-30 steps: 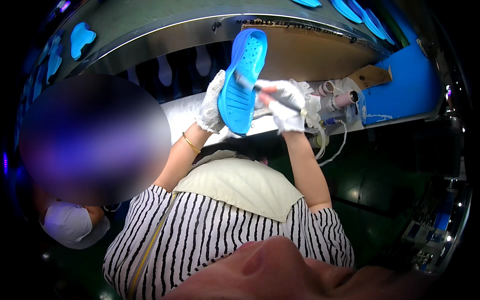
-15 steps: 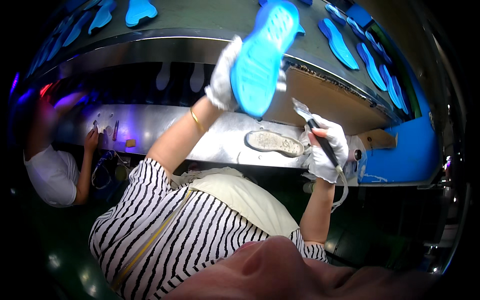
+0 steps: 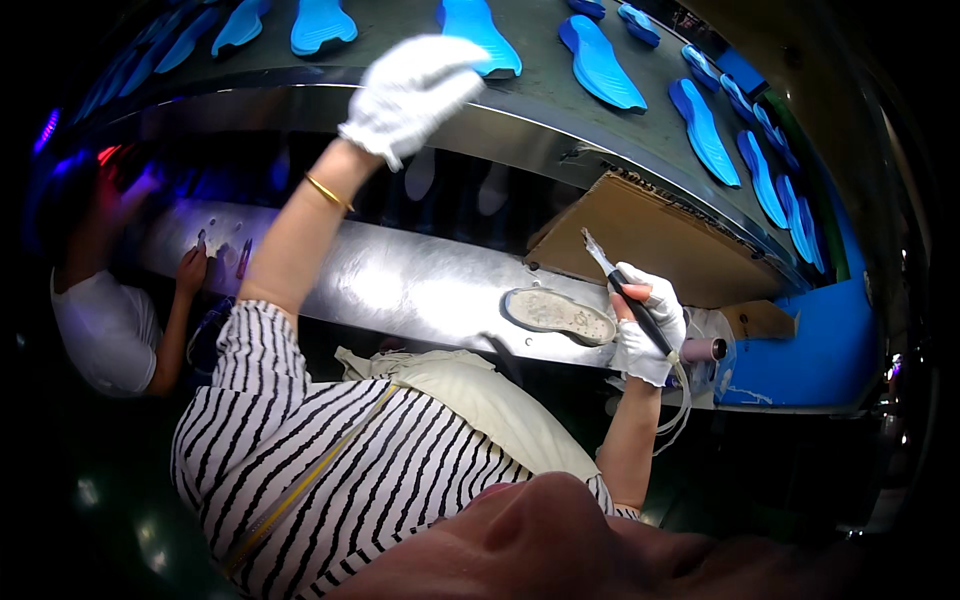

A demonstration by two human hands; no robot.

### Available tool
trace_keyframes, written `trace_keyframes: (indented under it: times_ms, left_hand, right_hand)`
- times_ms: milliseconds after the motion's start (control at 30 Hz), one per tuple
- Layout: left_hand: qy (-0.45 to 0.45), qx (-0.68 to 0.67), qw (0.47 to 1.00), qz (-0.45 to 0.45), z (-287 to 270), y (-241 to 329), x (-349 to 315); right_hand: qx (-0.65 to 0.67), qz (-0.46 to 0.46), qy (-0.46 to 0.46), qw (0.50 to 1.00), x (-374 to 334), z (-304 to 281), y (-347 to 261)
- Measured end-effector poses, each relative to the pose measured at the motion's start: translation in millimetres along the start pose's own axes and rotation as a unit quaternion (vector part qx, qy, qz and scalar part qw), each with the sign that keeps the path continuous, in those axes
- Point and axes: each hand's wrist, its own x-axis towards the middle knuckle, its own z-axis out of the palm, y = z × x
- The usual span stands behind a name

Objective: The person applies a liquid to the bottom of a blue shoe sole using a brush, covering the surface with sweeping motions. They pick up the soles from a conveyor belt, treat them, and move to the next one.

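Head view: right hand [image 3: 652, 335] at 3 o'clock, grip clamped on black-handled brush [image 3: 637, 308], bristles pointing toward 11. Left hand [image 3: 415, 95] at 11:30, gloved, overlapping near end of blue sole [image 3: 480, 35] at 12; can't tell if grip is apart or together, or touching. More blue soles lie on the green surface [image 3: 640, 125]. Grey sole-shaped piece [image 3: 560, 316] on metal bench [image 3: 400, 285], just left of right hand. Pink cylindrical container [image 3: 701, 350] past that hand, contents hidden.
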Motion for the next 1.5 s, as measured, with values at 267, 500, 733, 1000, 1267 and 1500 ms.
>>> trace_keyframes:
  times_ms: [267,500,733,1000,1267,1500]
  left_hand:
    - [0.004,0.231,0.965,-0.123,-57.9,-106.9,-41.2]
    - [0.279,-0.038,0.958,-0.048,-94.0,-26.0,-30.3]
    - [0.139,-0.621,0.765,-0.103,-61.7,17.8,-29.9]
    - [-0.075,-0.863,0.226,-0.445,51.2,109.7,-93.0]
    - [-0.002,-0.809,0.279,-0.518,79.2,162.1,-102.6]
    - [0.018,-0.796,0.278,-0.538,94.8,162.1,-108.6]
  right_hand:
    - [0.037,0.061,-0.053,0.996,3.3,18.8,3.4]
    - [0.102,0.099,-0.022,0.990,0.0,8.9,14.6]
    - [0.092,0.103,0.011,0.990,-2.8,15.9,8.0]
    - [0.139,0.134,0.003,0.981,-10.0,25.4,-8.3]
    - [0.016,0.013,0.064,0.998,9.6,44.5,1.1]
    - [0.006,-0.064,0.008,0.998,2.0,65.3,-12.4]
